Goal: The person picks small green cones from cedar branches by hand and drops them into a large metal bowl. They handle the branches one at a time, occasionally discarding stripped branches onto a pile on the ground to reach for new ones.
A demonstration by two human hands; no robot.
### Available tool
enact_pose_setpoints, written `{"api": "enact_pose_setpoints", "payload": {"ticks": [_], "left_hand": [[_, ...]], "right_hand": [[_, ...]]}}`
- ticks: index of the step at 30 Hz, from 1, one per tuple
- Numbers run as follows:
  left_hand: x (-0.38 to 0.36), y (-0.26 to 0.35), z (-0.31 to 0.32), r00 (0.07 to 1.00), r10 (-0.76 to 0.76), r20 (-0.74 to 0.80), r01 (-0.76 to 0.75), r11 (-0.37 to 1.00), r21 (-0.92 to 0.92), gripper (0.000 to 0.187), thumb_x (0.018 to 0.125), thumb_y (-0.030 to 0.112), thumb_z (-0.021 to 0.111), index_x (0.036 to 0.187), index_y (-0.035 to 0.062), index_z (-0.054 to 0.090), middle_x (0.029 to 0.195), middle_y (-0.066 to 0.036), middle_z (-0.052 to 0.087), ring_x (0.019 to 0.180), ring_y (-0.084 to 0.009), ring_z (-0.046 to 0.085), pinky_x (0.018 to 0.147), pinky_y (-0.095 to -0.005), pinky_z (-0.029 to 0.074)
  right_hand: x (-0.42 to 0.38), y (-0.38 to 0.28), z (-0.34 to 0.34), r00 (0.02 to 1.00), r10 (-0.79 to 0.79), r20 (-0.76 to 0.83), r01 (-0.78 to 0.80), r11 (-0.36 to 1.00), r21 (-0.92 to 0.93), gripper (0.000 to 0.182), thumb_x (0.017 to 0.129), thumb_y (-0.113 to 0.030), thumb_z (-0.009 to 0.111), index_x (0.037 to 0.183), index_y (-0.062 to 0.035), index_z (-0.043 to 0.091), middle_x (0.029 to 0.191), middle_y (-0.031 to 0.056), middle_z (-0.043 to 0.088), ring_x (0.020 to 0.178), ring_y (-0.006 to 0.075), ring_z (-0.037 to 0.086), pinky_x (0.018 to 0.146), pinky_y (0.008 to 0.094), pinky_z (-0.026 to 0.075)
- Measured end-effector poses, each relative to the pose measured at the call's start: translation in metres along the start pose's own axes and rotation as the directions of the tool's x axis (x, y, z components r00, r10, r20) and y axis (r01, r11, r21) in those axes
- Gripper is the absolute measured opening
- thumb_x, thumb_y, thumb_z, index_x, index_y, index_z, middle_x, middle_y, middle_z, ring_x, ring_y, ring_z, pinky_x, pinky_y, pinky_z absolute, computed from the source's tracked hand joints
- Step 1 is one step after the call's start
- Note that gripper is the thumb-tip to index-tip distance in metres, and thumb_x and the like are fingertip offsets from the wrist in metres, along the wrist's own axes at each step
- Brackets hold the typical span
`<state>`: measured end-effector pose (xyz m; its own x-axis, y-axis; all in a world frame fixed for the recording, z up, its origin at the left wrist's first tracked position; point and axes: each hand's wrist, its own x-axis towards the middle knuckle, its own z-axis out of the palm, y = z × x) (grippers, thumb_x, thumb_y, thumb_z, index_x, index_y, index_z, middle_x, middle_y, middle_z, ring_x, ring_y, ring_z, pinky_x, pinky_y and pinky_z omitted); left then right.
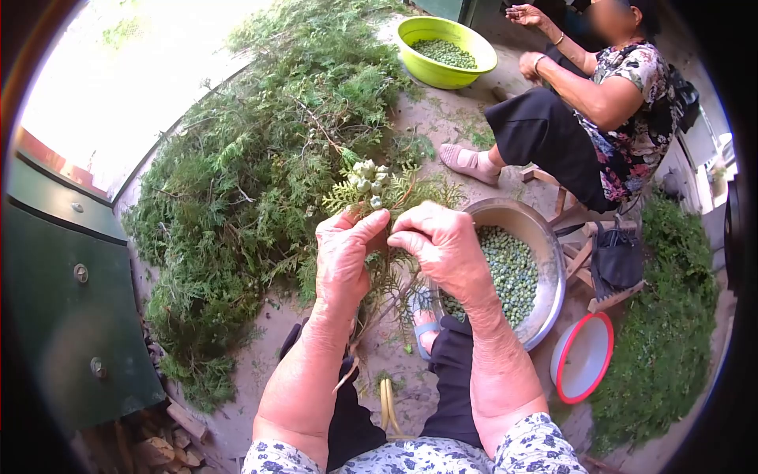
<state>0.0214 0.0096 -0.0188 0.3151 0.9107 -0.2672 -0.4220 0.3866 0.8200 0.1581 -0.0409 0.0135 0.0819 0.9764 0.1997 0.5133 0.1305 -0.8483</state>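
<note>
At twelve o'clock, the left hand (344, 249) pinches a sprig (365, 183), likely light, springy, best held below its cones (369, 177). The right hand (444, 246) is pinched closed, contents unclear.

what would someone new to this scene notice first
Probably the big heap of green branches, which fills much of the ground beyond and to the left of the hands. Next, the bright yellow-green basin at the top centre, with small green pieces inside. Then the sprig with pale, knobbly cones in the middle, at the left hand, with the right hand close beside it.
</note>
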Motion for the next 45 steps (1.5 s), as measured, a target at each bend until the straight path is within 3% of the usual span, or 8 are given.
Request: {"api": "enact_pose_setpoints", "payload": {"ticks": [3, 15, 18, 20, 24, 28, 31, 45], "left_hand": [[-0.004, 0.003, 0.006, 0.996, 0.089, -0.011, -0.087, 0.989, 0.118, 0.014, 0.080, 0.002, 0.065, 0.094, -0.0006, 0.065, 0.082, -0.002, 0.066, 0.070, -0.0070, 0.058, 0.064, -0.0216, 0.047], [-0.013, -0.001, 0.009, 0.988, 0.142, 0.066, -0.155, 0.951, 0.267, 0.012, 0.083, 0.002, 0.062, 0.094, -0.0017, 0.066, 0.082, 0.002, 0.065, 0.073, -0.0034, 0.053, 0.067, -0.0214, 0.045], [-0.010, 0.000, 0.006, 0.995, 0.059, 0.084, -0.075, 0.976, 0.204, 0.013, 0.081, 0.002, 0.064, 0.093, 0.0003, 0.068, 0.082, 0.001, 0.066, 0.072, -0.0044, 0.054, 0.067, -0.0219, 0.044], [-0.007, -0.001, 0.004, 0.991, 0.060, 0.121, -0.085, 0.973, 0.216, 0.016, 0.080, 0.002, 0.065, 0.096, 0.0009, 0.067, 0.087, 0.000, 0.066, 0.075, -0.0053, 0.055, 0.070, -0.0224, 0.044], [-0.006, -0.001, 0.008, 0.985, 0.080, 0.155, -0.097, 0.989, 0.108, 0.029, 0.081, 0.002, 0.063, 0.110, 0.0014, 0.060, 0.098, -0.001, 0.064, 0.085, -0.0076, 0.057, 0.077, -0.0241, 0.045], [-0.009, 0.001, 0.010, 0.985, 0.057, 0.165, -0.071, 0.994, 0.083, 0.029, 0.082, 0.004, 0.062, 0.111, 0.0015, 0.060, 0.098, -0.002, 0.064, 0.084, -0.0081, 0.057, 0.077, -0.0243, 0.045], [-0.010, 0.004, 0.012, 0.990, 0.014, 0.138, -0.027, 0.996, 0.091, 0.028, 0.083, 0.006, 0.061, 0.111, 0.0013, 0.060, 0.098, -0.002, 0.064, 0.084, -0.0079, 0.057, 0.077, -0.0242, 0.045], [-0.007, 0.001, 0.009, 0.987, 0.064, 0.146, -0.086, 0.985, 0.149, 0.027, 0.083, 0.007, 0.060, 0.109, 0.0004, 0.061, 0.096, -0.002, 0.064, 0.083, -0.0060, 0.055, 0.075, -0.0224, 0.044]], "right_hand": [[0.002, -0.005, 0.002, 0.928, -0.093, -0.362, 0.083, 0.996, -0.044, 0.014, 0.075, -0.008, 0.068, 0.087, -0.0021, 0.062, 0.077, 0.0124, 0.059, 0.064, 0.0249, 0.059, 0.058, 0.0324, 0.046], [0.004, -0.001, 0.019, 0.964, 0.113, -0.241, -0.081, 0.987, 0.139, 0.015, 0.079, -0.012, 0.067, 0.082, 0.0005, 0.060, 0.076, 0.0120, 0.060, 0.062, 0.0201, 0.059, 0.057, 0.0332, 0.047], [0.006, 0.000, 0.003, 0.938, 0.341, -0.064, -0.298, 0.886, 0.354, 0.011, 0.086, -0.010, 0.060, 0.085, 0.0012, 0.059, 0.073, 0.0079, 0.060, 0.059, 0.0133, 0.059, 0.050, 0.0275, 0.046], [0.006, 0.004, -0.002, 0.937, 0.340, -0.085, -0.134, 0.572, 0.809, 0.013, 0.088, -0.007, 0.056, 0.097, 0.0020, 0.054, 0.081, 0.0083, 0.060, 0.064, 0.0141, 0.060, 0.048, 0.0234, 0.048], [0.012, -0.001, -0.007, 0.917, 0.367, -0.154, 0.027, 0.329, 0.944, 0.019, 0.089, -0.003, 0.052, 0.107, 0.0011, 0.048, 0.092, 0.0101, 0.056, 0.069, 0.0153, 0.059, 0.054, 0.0233, 0.050], [0.007, 0.010, -0.004, 0.919, 0.371, -0.136, -0.027, 0.402, 0.915, 0.016, 0.090, -0.003, 0.050, 0.105, 0.0002, 0.052, 0.079, 0.0060, 0.058, 0.061, 0.0101, 0.055, 0.050, 0.0208, 0.045], [0.008, 0.015, 0.001, 0.902, 0.378, -0.210, -0.163, 0.747, 0.645, 0.017, 0.091, -0.004, 0.048, 0.106, -0.0018, 0.057, 0.068, 0.0033, 0.059, 0.049, 0.0053, 0.047, 0.046, 0.0194, 0.040], [0.001, 0.011, 0.000, 0.948, 0.282, -0.146, -0.149, 0.801, 0.580, 0.025, 0.082, 0.004, 0.058, 0.106, -0.0017, 0.054, 0.075, 0.0032, 0.059, 0.053, 0.0047, 0.051, 0.048, 0.0190, 0.044]]}}
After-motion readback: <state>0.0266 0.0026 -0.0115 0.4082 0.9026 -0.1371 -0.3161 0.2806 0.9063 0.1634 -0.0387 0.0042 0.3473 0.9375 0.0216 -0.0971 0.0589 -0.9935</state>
